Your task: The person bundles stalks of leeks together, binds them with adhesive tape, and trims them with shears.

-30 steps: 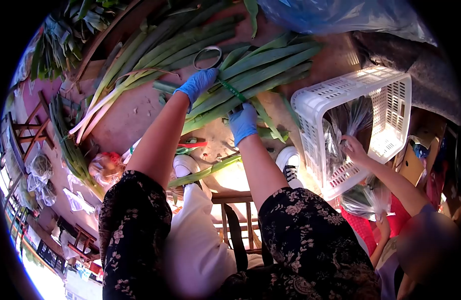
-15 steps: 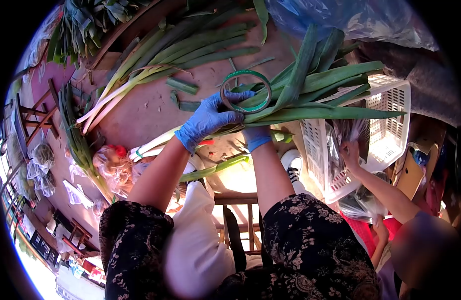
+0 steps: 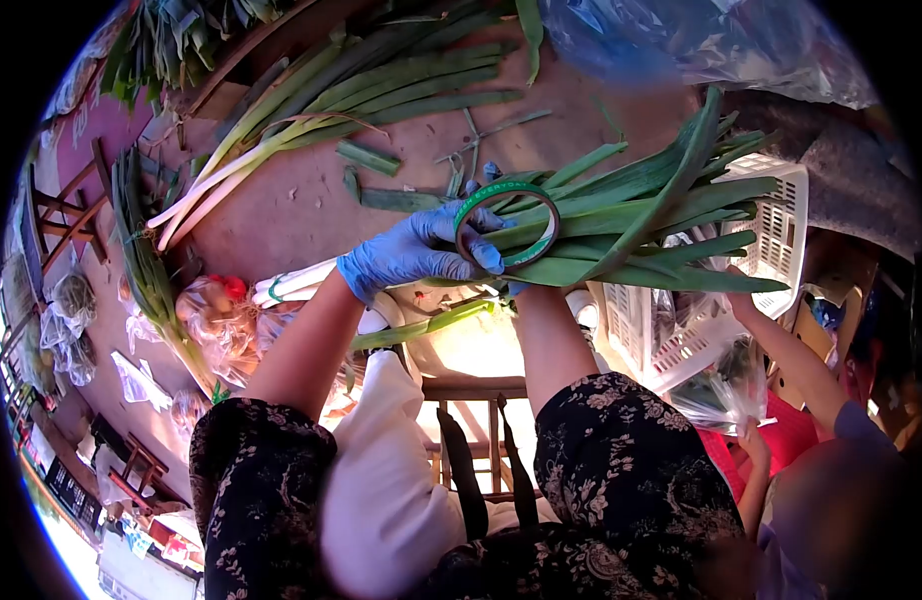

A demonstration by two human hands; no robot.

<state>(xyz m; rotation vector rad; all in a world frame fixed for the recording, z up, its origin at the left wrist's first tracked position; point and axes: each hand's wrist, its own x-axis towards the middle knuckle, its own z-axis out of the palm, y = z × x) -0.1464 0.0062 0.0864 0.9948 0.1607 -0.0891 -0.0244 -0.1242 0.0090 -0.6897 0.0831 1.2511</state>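
A bundle of long green leeks lies across both hands, its leafy ends to the right and white stalks to the left with a green band. My left hand, in a blue glove, is closed round the bundle and also has a roll of green tape at its fingers. Beneath the leeks is my right hand, mostly hidden; a few blue fingertips show above the bundle.
More leeks lie on the ground at the upper left. At the right stands a white plastic crate, with a co-worker's hands at a clear bag. Cut leaf pieces lie behind my hands. Blue plastic sheeting is at the top.
The bundle has been lifted off the ground and turned, its leaves now toward the crate. My left hand has moved onto the bundle with the tape roll. The co-worker's upper hand has shifted at the crate.
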